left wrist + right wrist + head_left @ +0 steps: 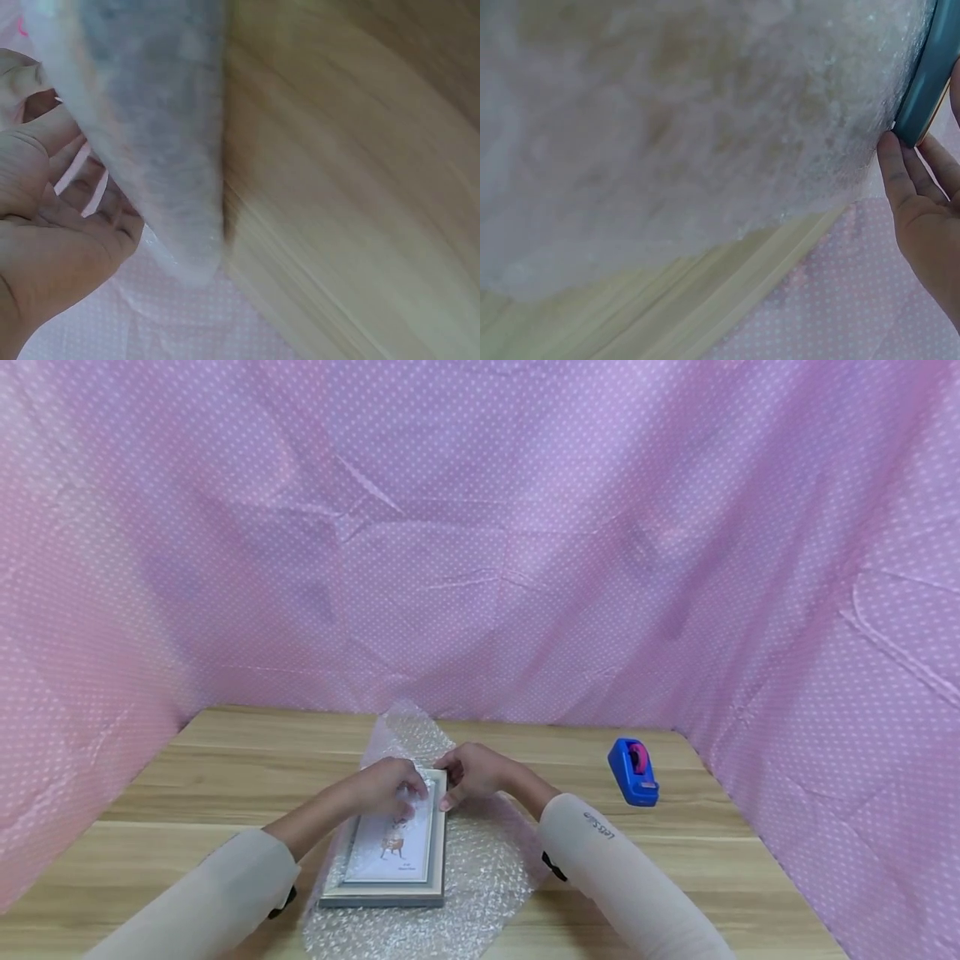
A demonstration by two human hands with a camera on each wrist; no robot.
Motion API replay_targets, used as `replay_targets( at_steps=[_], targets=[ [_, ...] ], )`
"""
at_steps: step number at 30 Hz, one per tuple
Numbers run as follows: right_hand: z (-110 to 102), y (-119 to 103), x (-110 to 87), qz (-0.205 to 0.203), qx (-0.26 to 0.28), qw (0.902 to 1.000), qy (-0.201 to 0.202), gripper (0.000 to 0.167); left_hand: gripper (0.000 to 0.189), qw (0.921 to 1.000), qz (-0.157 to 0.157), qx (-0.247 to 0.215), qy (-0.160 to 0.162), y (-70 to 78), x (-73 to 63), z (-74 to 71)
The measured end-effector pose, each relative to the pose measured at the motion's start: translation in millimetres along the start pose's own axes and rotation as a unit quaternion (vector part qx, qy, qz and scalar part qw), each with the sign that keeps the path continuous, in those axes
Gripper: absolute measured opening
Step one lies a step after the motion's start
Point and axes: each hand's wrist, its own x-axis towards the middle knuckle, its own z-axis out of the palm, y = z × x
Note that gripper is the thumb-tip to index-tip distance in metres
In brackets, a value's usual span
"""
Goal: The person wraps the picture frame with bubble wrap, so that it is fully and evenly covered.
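A picture frame (437, 893) with a pale border and a small cartoon figure behind its front lies face up on a sheet of bubble wrap (480, 868). My left hand (387, 787) is over the upper part of the picture, fingers loosely bent. In the left wrist view, that hand (67, 187) shows beside bubble wrap (172, 135) that covers the frame's left side. At the top right corner, my right hand (476, 774) pinches the frame, thumb on its front. The right wrist view shows the right fingers (892, 161) at the frame's blue-grey side (930, 75).
A blue tape dispenser (633, 772) with a pink roll stands at the right on the wooden table (262, 752). Pink dotted cloth (480, 568) hangs behind and at both sides. The bubble wrap extends beyond the frame toward the back, the right and the front.
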Motion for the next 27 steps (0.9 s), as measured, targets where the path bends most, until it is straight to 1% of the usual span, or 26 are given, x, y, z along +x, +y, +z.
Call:
replay_targets(
  at_steps=[1, 3, 5, 7, 10, 13, 17, 18, 21, 23, 25, 27],
  targets=[
    [0, 1, -0.4, -0.004, -0.002, 1.0, -0.001, 0.069, 0.029, 0.9998, 0.013, 0.013, 0.006, -1.7, -0.2, 0.5],
    [-1, 2, -2.0, -0.013, -0.008, 0.9999, -0.002, 0.069, 0.029, 0.9992, 0.03, 0.023, 0.012, -4.0, -0.6, 1.1],
    [-2, 4, -4.9, -0.028, -0.017, 0.9994, -0.002, 0.069, 0.029, 0.9988, 0.04, 0.025, 0.014, -4.8, -0.7, 1.5],
    [-4, 5, -9.8, -0.043, -0.042, 0.9982, 0.002, 0.068, 0.029, 0.9985, 0.044, 0.028, 0.013, -4.4, -0.4, 2.0],
    [-10, 7, -22.4, -0.055, -0.081, 0.9952, 0.01, 0.065, 0.029, 0.999, 0.034, 0.028, 0.006, -2.2, -0.7, 2.3],
    [-16, 12, -39.9, -0.047, -0.12, 0.9915, 0.018, 0.062, 0.028, 0.9996, 0.01, 0.025, -0.001, -0.4, -1.5, 1.5],
    [-22, 23, -65.7, -0.03, -0.132, 0.9908, 0.006, 0.06, 0.028, 0.9997, -0.011, 0.019, -0.005, 0.8, -2.8, -1.2],
    [-23, 27, -72.0, -0.028, -0.133, 0.9907, 0.001, 0.061, 0.028, 0.9997, -0.008, 0.02, -0.005, 1.1, -3.1, -2.0],
    [-26, 37, -89.1, -0.02, -0.093, 0.9953, -0.019, 0.065, 0.027, 0.9998, -0.001, 0.018, -0.007, 1.5, -3.3, -3.5],
    [-26, 43, -97.7, -0.022, -0.061, 0.9975, -0.027, 0.069, 0.027, 0.9998, 0.0, 0.017, -0.009, 1.1, -3.2, -4.0],
    [-26, 47, -105.2, -0.018, -0.014, 0.9988, -0.043, 0.077, 0.027, 0.9998, -0.003, 0.018, -0.01, 0.3, -3.2, -4.5],
    [-26, 50, -111.3, -0.008, 0.031, 0.9977, -0.06, 0.082, 0.027, 0.9997, -0.011, 0.018, -0.011, -1.1, -3.4, -4.8]
  ],
)
